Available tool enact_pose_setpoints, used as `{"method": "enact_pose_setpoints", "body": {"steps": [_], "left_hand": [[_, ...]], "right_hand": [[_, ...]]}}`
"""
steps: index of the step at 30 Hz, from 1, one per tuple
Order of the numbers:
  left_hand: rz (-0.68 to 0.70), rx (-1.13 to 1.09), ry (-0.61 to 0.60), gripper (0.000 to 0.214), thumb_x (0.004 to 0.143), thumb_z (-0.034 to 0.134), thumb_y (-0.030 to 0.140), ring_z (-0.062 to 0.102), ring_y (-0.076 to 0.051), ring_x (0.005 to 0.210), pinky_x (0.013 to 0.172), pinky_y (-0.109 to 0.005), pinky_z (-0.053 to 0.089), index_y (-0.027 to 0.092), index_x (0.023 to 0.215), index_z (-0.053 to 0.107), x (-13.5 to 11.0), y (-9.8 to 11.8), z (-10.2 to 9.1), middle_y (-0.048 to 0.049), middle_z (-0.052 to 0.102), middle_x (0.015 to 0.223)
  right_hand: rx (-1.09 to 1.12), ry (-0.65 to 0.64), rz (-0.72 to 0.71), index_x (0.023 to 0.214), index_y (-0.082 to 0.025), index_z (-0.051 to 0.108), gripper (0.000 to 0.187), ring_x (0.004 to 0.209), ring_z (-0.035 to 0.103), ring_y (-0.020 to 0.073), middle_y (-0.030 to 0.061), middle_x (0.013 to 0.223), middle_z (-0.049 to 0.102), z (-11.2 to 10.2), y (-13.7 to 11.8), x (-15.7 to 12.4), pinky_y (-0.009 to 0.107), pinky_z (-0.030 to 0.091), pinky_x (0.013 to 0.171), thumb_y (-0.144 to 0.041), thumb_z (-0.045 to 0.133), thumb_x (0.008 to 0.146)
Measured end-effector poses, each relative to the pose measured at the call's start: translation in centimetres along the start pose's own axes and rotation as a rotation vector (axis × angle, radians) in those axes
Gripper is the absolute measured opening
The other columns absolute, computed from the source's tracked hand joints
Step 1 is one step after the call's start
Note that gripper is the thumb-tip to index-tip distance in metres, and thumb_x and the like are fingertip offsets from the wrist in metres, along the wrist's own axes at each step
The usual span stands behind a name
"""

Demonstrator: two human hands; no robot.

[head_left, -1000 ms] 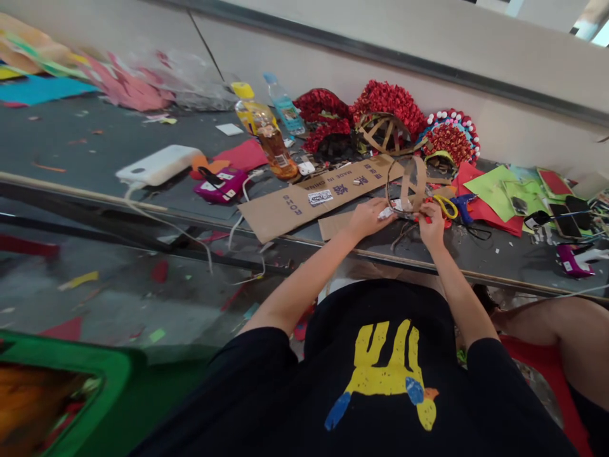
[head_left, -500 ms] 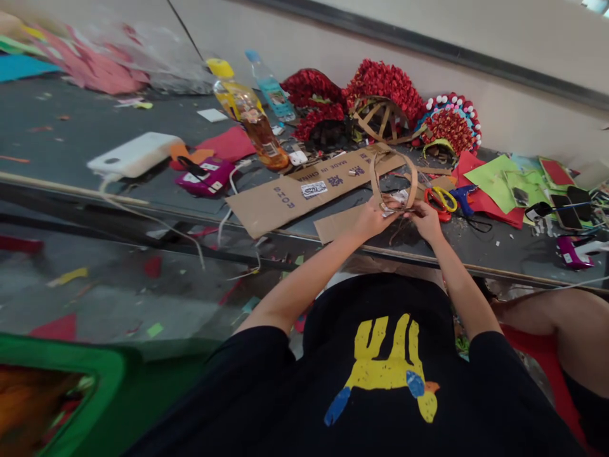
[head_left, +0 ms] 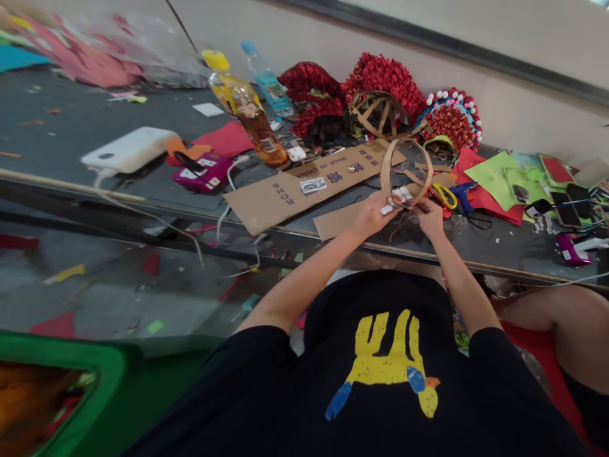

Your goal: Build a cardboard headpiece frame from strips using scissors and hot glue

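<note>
Above the table's front edge, my left hand (head_left: 373, 214) grips the lower left side of a cardboard strip frame (head_left: 387, 166) bent into loops. My right hand (head_left: 428, 216) pinches the same frame at its lower right, fingertips close together. A small white label shows on the frame by the left fingers. Just behind my right hand lie scissors (head_left: 444, 197) with yellow and red handles, and a blue glue gun (head_left: 463, 194). A long printed cardboard piece (head_left: 285, 202) lies left of the frame, with a smaller cardboard piece (head_left: 335, 221) near my left wrist.
Red fringed headpieces (head_left: 380, 79) stand against the wall. A bottle of brown drink (head_left: 257, 120) and a blue-capped bottle (head_left: 273, 86) stand left of them. A white power bank (head_left: 130, 149) with a cable lies further left. Coloured paper (head_left: 497, 174) and phones lie right. Someone's leg (head_left: 566, 317) is at the right.
The cardboard frame has shifted slightly right and turned a little in my hands. Both hands keep hold of it near the same spot. The view has shifted slightly.
</note>
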State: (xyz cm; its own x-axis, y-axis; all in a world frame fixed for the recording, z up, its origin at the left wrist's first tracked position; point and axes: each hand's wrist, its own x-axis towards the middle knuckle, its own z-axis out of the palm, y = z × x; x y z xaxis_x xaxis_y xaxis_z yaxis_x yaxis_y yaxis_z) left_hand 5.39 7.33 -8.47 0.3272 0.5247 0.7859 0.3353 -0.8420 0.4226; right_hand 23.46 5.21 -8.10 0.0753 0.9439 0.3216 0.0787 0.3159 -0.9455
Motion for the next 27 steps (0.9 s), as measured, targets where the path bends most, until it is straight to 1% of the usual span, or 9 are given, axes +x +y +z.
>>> {"method": "enact_pose_setpoints", "body": {"steps": [2,6,13,16,20,22,24,25,27], "left_hand": [[0.024,-0.035,0.017,0.022,0.090,0.056,0.036,0.065,-0.019,0.097,0.088,-0.034,0.049,0.018,0.088,0.067,0.0,0.0,0.0,-0.0079,0.072,0.096],[0.074,-0.062,0.043,0.019,0.090,0.056,0.031,0.066,-0.017,0.096,0.088,-0.033,0.050,0.019,0.087,0.069,-0.1,-0.2,0.0,-0.0071,0.072,0.097],[0.130,-0.045,0.058,0.019,0.091,0.053,0.028,0.067,-0.016,0.095,0.085,-0.033,0.052,0.020,0.085,0.069,-0.2,-0.3,0.2,-0.0062,0.072,0.096],[0.134,0.003,0.035,0.017,0.089,0.057,0.033,0.067,-0.017,0.096,0.087,-0.034,0.052,0.019,0.090,0.068,-0.1,-0.1,0.1,-0.0071,0.072,0.098],[0.084,0.030,0.013,0.024,0.087,0.059,0.040,0.066,-0.019,0.098,0.089,-0.035,0.051,0.017,0.089,0.067,-0.2,-0.2,0.2,-0.0087,0.072,0.098],[0.031,0.034,0.006,0.028,0.089,0.055,0.042,0.066,-0.019,0.097,0.088,-0.034,0.051,0.017,0.089,0.067,-0.2,-0.4,0.2,-0.0091,0.071,0.098],[-0.031,0.063,-0.017,0.033,0.090,0.052,0.046,0.066,-0.020,0.097,0.087,-0.035,0.051,0.017,0.092,0.068,-0.3,-0.6,0.3,-0.0097,0.071,0.098],[-0.055,0.083,-0.030,0.035,0.090,0.051,0.047,0.066,-0.021,0.097,0.087,-0.035,0.051,0.016,0.094,0.068,-0.4,-0.6,0.4,-0.0102,0.071,0.098],[-0.071,0.123,-0.054,0.037,0.090,0.051,0.048,0.065,-0.023,0.095,0.085,-0.037,0.051,0.016,0.094,0.068,-0.4,-0.7,0.4,-0.0108,0.070,0.096]], "right_hand": [[-0.008,0.005,-0.018,0.075,-0.020,0.067,0.019,0.073,0.065,0.0170,0.0006,0.075,0.071,0.0,0.0,-0.1,0.032,0.053,0.074,-0.036,0.072,0.066],[-0.073,-0.003,-0.032,0.076,-0.020,0.067,0.013,0.081,0.067,0.0184,0.0015,0.079,0.071,0.1,-0.1,-0.5,0.033,0.053,0.081,-0.031,0.069,0.070],[-0.071,0.017,-0.048,0.074,-0.020,0.066,0.009,0.078,0.067,0.0181,0.0005,0.076,0.071,-0.1,0.1,-0.4,0.034,0.052,0.083,-0.028,0.068,0.070],[-0.052,0.006,-0.023,0.073,-0.020,0.065,0.011,0.080,0.067,0.0184,0.0005,0.075,0.071,-0.1,0.3,-0.2,0.035,0.052,0.084,-0.030,0.068,0.069],[-0.105,-0.076,0.023,0.078,-0.020,0.066,0.017,0.084,0.068,0.0198,0.0022,0.079,0.072,0.0,0.1,0.0,0.036,0.053,0.086,-0.034,0.069,0.070],[-0.210,-0.125,0.021,0.085,-0.020,0.067,0.020,0.085,0.068,0.0204,0.0040,0.085,0.072,-0.5,-0.5,0.1,0.037,0.053,0.086,-0.034,0.070,0.071],[-0.399,-0.116,0.009,0.095,-0.019,0.067,0.025,0.088,0.067,0.0212,0.0070,0.096,0.071,-1.8,-1.6,0.1,0.038,0.052,0.088,-0.032,0.068,0.073],[-0.527,-0.081,0.007,0.100,-0.019,0.067,0.027,0.091,0.066,0.0220,0.0090,0.101,0.070,-2.8,-2.2,0.2,0.039,0.050,0.091,-0.032,0.066,0.076],[-0.844,0.095,0.041,0.106,-0.017,0.065,0.031,0.100,0.062,0.0251,0.0133,0.107,0.067,-5.4,-3.6,0.6,0.042,0.046,0.096,-0.033,0.061,0.081]]}}
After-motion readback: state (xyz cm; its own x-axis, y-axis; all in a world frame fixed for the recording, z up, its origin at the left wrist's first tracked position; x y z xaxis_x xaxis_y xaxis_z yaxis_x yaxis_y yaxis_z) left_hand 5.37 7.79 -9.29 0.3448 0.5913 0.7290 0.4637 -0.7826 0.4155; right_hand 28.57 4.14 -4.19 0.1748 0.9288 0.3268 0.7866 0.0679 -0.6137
